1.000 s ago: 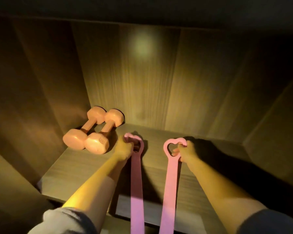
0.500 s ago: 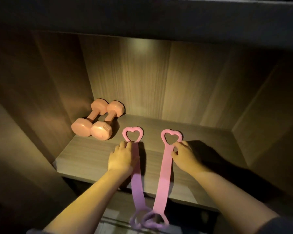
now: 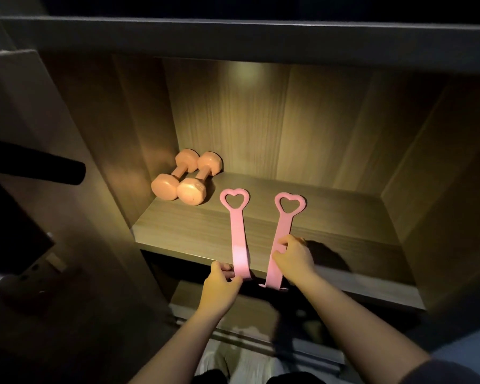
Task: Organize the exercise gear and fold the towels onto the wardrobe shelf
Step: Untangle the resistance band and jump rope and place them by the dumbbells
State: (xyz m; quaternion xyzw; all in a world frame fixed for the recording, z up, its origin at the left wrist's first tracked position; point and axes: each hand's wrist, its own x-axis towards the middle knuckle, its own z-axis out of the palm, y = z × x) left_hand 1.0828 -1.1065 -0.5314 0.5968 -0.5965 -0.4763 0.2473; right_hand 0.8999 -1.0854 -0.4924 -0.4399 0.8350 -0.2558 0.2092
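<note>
My hands on two bands at the shelf lip.
Two orange hex-end dumbbells (image 3: 186, 180) sit back-left by side wall. My L hand (image 3: 219, 284) pinches left pink heart-loop stretch band (image 3: 237, 225) at wood-grain wardrobe shelf (image 3: 183, 231) front edge; R hand (image 3: 295, 260) grips right pink heart-loop stretch band (image 3: 283, 228) just inside it. Shelf bare further right.
</note>
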